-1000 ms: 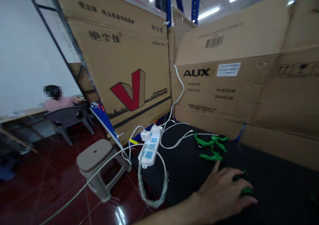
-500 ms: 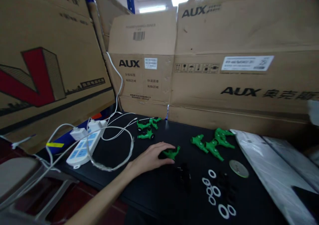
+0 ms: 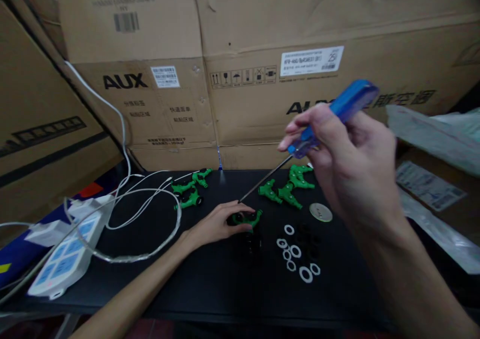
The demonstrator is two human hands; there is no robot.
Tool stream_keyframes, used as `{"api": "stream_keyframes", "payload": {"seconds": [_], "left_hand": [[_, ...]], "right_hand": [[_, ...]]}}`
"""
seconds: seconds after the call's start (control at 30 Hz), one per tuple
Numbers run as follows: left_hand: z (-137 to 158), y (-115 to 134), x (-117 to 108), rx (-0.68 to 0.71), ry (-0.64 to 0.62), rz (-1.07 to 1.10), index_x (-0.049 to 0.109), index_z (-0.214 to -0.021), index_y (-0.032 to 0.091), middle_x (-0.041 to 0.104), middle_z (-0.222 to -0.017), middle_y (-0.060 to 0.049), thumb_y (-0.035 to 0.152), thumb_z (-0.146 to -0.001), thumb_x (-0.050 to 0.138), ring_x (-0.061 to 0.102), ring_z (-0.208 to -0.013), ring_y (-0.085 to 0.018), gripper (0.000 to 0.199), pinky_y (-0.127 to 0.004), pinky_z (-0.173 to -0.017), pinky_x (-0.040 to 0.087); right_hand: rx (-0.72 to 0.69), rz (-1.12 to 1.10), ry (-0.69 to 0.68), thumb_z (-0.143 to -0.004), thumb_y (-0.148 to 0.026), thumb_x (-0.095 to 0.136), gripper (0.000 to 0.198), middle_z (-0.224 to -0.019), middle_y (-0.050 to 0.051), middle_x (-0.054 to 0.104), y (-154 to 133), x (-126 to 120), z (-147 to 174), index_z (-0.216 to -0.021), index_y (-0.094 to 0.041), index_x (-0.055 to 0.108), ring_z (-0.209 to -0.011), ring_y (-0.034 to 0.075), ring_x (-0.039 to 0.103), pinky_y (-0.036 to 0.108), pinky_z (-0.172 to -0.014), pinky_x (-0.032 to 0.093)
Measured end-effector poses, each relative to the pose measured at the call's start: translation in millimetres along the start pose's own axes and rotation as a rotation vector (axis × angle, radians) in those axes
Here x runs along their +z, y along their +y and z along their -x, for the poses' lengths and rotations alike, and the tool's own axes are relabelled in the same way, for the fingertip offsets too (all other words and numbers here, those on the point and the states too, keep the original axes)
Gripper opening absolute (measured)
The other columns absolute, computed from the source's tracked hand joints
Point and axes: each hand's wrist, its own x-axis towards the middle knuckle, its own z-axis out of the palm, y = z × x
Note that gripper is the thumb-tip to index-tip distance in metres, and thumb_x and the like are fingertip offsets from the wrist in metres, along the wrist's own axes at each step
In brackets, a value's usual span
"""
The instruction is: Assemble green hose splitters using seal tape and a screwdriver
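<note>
My right hand (image 3: 348, 159) is closed around the blue handle of a screwdriver (image 3: 265, 177). Its metal shaft slants down and left, and the tip ends by the fingers of my left hand (image 3: 219, 221); whether it touches anything there I cannot tell. On the black table, my left hand is closed on a green branched plastic fitting (image 3: 255, 221), with fingers and thumb on either side of it. Dark parts (image 3: 253, 244) lie just in front of that fitting, hard to make out. Several white rings (image 3: 295, 251) are spread to the right, with black pieces beside them.
Other green fittings (image 3: 287, 194) lie at the back right, more (image 3: 191, 198) at the back left. A round disc (image 3: 321, 212) is near the right group. At left are a white power strip (image 3: 75, 249) and looped cables (image 3: 179, 214). Cardboard boxes (image 3: 247, 129) wall the back.
My right hand has come into view from the right, holding the screwdriver. My left hand keeps hold of the green fitting. The view has turned right and downward.
</note>
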Motion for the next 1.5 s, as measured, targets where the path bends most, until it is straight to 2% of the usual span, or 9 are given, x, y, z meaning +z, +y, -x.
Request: {"api": "stream_keyframes", "payload": {"seconds": [0.1,0.23,0.33,0.43,0.57,0.87,1.17,1.37,1.5], "left_hand": [[-3.3,-6.2,0.9,0.013,0.000,0.000,0.069,-0.129,0.021,0.073,-0.120,-0.007,0.033,-0.095,0.072,0.068,-0.104,-0.019,0.036,-0.034,-0.097,0.054],[-4.0,-10.1,3.8,0.003,0.015,0.021,0.069,-0.126,0.020,0.072,-0.117,-0.006,0.033,-0.095,0.071,0.067,-0.102,-0.018,0.034,-0.033,-0.095,0.053],[-3.1,-9.3,4.6,-0.018,0.016,0.037,0.069,-0.126,0.022,0.072,-0.115,-0.004,0.034,-0.095,0.071,0.067,-0.098,-0.017,0.033,-0.032,-0.092,0.053],[-2.6,-8.5,5.5,-0.020,0.006,0.057,0.068,-0.127,0.022,0.071,-0.116,-0.004,0.032,-0.096,0.070,0.067,-0.100,-0.017,0.033,-0.031,-0.093,0.053],[-3.2,-9.2,8.7,-0.019,0.022,0.064,0.068,-0.127,0.022,0.070,-0.117,-0.004,0.032,-0.098,0.068,0.066,-0.105,-0.019,0.031,-0.034,-0.097,0.052],[-3.5,-9.4,12.0,-0.044,0.036,0.082,0.068,-0.123,0.023,0.069,-0.118,-0.004,0.034,-0.098,0.067,0.067,-0.106,-0.020,0.028,-0.036,-0.098,0.054],[-1.7,-9.8,12.9,-0.045,0.026,0.070,0.068,-0.123,0.023,0.069,-0.120,-0.003,0.032,-0.098,0.067,0.067,-0.110,-0.019,0.026,-0.035,-0.101,0.052],[-1.8,-0.4,7.6,-0.066,0.031,-0.089,0.071,-0.117,0.023,0.073,-0.117,-0.003,0.028,-0.094,0.071,0.065,-0.114,-0.023,0.023,-0.043,-0.108,0.048],[-2.7,12.7,8.8,-0.113,0.058,-0.228,0.076,-0.111,0.026,0.074,-0.117,-0.003,0.025,-0.090,0.074,0.063,-0.113,-0.027,0.021,-0.047,-0.102,0.049]], "right_hand": [[0.038,-0.263,-0.170,-0.096,-0.028,0.066,0.011,-0.074,-0.002,0.064,-1.6,43.0,-14.6,-0.095,-0.017,0.066,-0.057,0.011,0.061,0.027,-0.054,0.052],[0.060,-0.358,-0.133,-0.095,-0.021,0.063,0.010,-0.060,-0.008,0.040,4.4,66.4,-12.1,-0.086,-0.019,0.063,-0.047,0.006,0.035,0.021,-0.039,0.028],[0.101,-0.338,-0.107,-0.107,-0.043,0.044,0.040,-0.057,-0.007,0.034,10.4,65.9,-4.9,-0.078,-0.021,0.058,-0.044,0.007,0.030,0.024,-0.038,0.024],[0.136,-0.347,-0.119,-0.102,-0.072,0.030,0.061,-0.055,-0.005,0.035,17.3,62.2,-1.4,-0.070,-0.024,0.051,-0.045,0.008,0.033,0.022,-0.040,0.026],[0.201,-0.304,-0.124,-0.097,-0.081,0.025,0.069,-0.053,-0.003,0.035,27.4,63.6,0.2,-0.067,-0.023,0.048,-0.045,0.009,0.034,0.021,-0.038,0.028],[0.335,-0.422,-0.146,-0.096,-0.065,0.057,0.053,-0.055,-0.005,0.032,43.4,78.1,8.6,-0.067,-0.022,0.047,-0.044,0.007,0.025,0.022,-0.037,0.017],[0.377,-0.442,-0.106,-0.099,-0.047,0.059,0.045,-0.050,-0.008,0.030,47.1,82.8,10.6,-0.065,-0.021,0.046,-0.039,0.005,0.026,0.019,-0.034,0.020],[0.354,-0.378,-0.172,-0.099,-0.050,0.059,0.039,-0.056,-0.005,0.048,50.8,78.7,5.5,-0.074,-0.020,0.058,-0.045,0.008,0.044,0.024,-0.044,0.042],[0.359,-0.487,-0.212,-0.100,-0.044,0.060,0.023,-0.061,-0.009,0.047,52.9,76.4,3.3,-0.092,-0.024,0.052,-0.045,0.007,0.039,0.021,-0.045,0.039]]}}
